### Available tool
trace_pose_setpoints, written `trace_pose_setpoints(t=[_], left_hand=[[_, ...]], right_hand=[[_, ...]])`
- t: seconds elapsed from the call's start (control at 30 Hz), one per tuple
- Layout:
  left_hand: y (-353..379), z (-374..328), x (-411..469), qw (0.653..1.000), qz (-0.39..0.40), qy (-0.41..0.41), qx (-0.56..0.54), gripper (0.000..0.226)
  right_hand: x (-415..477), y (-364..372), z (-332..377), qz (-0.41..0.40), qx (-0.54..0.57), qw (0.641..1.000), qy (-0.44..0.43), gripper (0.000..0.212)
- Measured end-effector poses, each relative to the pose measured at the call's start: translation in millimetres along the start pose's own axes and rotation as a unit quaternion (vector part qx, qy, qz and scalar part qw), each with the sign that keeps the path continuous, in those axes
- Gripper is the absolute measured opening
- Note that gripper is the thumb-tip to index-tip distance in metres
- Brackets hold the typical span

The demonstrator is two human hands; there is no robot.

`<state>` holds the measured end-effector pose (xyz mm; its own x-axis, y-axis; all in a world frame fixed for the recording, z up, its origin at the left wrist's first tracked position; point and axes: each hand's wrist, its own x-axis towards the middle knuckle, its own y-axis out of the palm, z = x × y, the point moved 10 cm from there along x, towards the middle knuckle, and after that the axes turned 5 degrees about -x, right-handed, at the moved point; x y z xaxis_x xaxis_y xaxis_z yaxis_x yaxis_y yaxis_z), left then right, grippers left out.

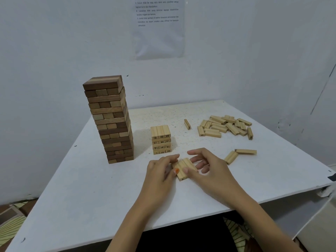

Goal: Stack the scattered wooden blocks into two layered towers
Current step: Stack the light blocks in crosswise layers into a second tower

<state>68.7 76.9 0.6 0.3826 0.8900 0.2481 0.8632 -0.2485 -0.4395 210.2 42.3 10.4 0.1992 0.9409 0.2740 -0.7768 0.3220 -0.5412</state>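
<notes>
The left hand (161, 170) and the right hand (209, 165) both hold a row of blocks (183, 168) between thumb and fingers, flat on the table (72, 188). Just behind stands the short tower (161, 140), the tall tower (111, 120) at its left, the loose pile (225, 125) far right.

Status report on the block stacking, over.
Left hand and right hand pinching row of three blocks. Short tower shows four numbered rows; tall tower standing. Loose pile far right, nothing in the way.
</notes>
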Motion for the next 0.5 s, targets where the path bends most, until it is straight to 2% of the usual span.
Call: trace_pose_setpoints(t=[0.1, 0.23, 0.43, 0.5], left_hand=[[-5.2, 4.1, 2.3, 0.999, -0.026, -0.011, -0.017, 0.038], [-18.6, 5.4, -1.2, 0.996, -0.074, -0.017, -0.035, 0.036], [-23.0, -3.0, -14.6, 0.995, -0.089, 0.005, 0.042, 0.044], [-24.2, -5.9, -19.9, 0.991, -0.086, 0.004, 0.103, 0.047]], right_hand=[[-6.1, 13.1, 10.3, 0.053, -0.087, 0.994, -0.035, 0.059], [-3.8, 17.1, 13.8, 0.091, -0.077, 0.992, -0.05, 0.059], [-1.3, 21.4, 13.3, 0.169, -0.039, 0.983, -0.051, 0.057], [-5.5, 20.4, 10.9, 0.179, -0.052, 0.981, -0.046, 0.059]])
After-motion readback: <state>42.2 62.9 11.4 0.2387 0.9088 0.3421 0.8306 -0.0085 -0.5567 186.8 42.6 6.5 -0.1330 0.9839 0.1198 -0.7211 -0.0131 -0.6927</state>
